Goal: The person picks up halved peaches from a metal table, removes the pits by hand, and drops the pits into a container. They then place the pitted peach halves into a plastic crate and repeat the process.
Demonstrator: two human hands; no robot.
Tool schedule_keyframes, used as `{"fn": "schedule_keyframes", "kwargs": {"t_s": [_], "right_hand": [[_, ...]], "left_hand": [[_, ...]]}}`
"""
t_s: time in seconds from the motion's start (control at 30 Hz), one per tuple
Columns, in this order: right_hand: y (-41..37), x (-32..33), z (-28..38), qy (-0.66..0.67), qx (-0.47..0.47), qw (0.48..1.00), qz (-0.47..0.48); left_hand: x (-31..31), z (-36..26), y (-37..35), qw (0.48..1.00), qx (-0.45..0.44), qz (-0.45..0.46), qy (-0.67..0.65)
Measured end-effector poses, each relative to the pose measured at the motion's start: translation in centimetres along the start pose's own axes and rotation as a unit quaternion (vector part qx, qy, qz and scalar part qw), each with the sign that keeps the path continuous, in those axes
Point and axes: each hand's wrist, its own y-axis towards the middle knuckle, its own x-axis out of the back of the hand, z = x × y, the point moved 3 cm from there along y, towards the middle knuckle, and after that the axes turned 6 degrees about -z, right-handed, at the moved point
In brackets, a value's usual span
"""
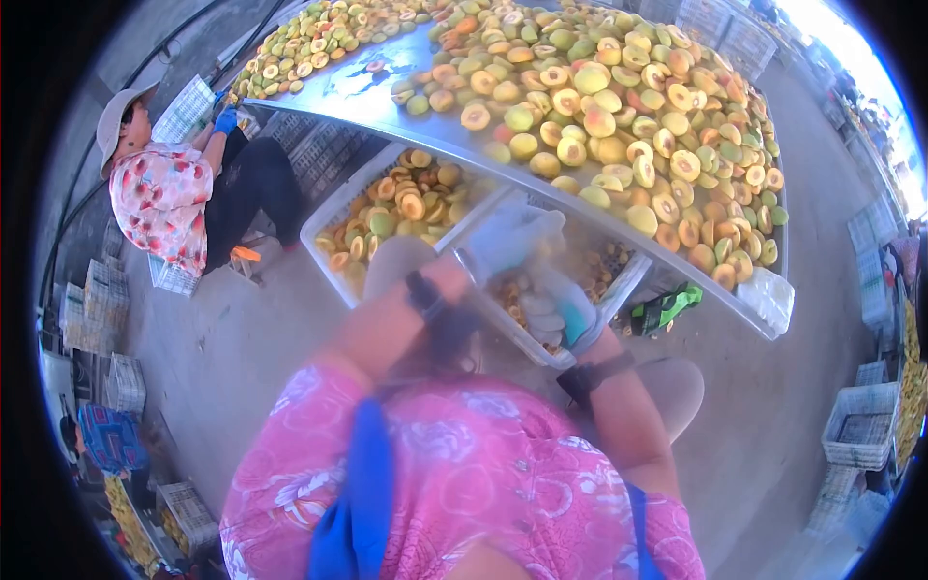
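My left hand [507, 237], in a pale glove, is held over the inner edges of two white crates below the metal table. Its fingers are closed, but blur hides what is in them. Just to the right and lower, my right hand [561, 307], gloved in white and teal, is over the right crate [544, 356]. Its fingers are curled, and haze covers what they hold. Small pits or pieces lie in that crate. The left crate [327, 253] holds halved yellow-green fruit [411, 205]. More halved fruit [599, 116] is heaped on the metal table [387, 101].
A co-worker [159, 193] sits at the table's left end, wearing blue gloves. A green and black bag [667, 307] lies under the table's front edge. Stacked crates [101, 304] stand at the left, and other crates [860, 425] at the right.
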Motion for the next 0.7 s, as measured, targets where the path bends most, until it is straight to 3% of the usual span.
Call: {"fn": "schedule_keyframes", "kwargs": {"t_s": [0.1, 0.23, 0.3, 0.37, 0.43, 0.5, 0.57, 0.63, 0.7], "right_hand": [[0.0, -0.6, 0.0, -0.023, 0.003, 1.000, 0.012], [0.0, -1.1, 0.1, 0.018, -0.013, 0.996, 0.085], [0.3, -1.4, 0.1, 0.031, -0.024, 0.998, 0.054], [0.9, -1.8, 0.1, 0.046, -0.031, 0.998, 0.023], [1.3, -1.4, 0.1, -0.073, -0.011, 0.991, -0.110], [1.6, -1.9, -0.1, -0.109, 0.005, 0.987, -0.122], [1.5, -1.7, -0.2, -0.146, 0.023, 0.980, -0.132], [0.9, -1.6, -0.5, -0.054, -0.005, 0.998, 0.015], [0.8, -2.0, -0.6, -0.009, -0.022, 0.998, 0.059]], "left_hand": [[0.5, 0.9, 0.2, 0.993, 0.074, 0.013, -0.086], [1.1, 1.3, -0.1, 0.986, 0.075, 0.000, -0.147], [1.0, 0.1, -1.4, 0.954, 0.132, -0.036, -0.267], [1.5, 1.2, -0.7, 0.964, 0.097, -0.034, -0.244], [1.6, 2.1, -0.2, 0.973, 0.064, -0.030, -0.221], [1.7, 2.0, -0.1, 0.997, 0.004, -0.079, 0.012], [2.0, 2.1, -0.1, 0.998, 0.033, -0.056, -0.016], [2.2, 2.2, -0.6, 0.997, 0.062, -0.032, -0.046], [2.0, 1.6, -1.5, 0.965, 0.082, -0.029, -0.246]]}}
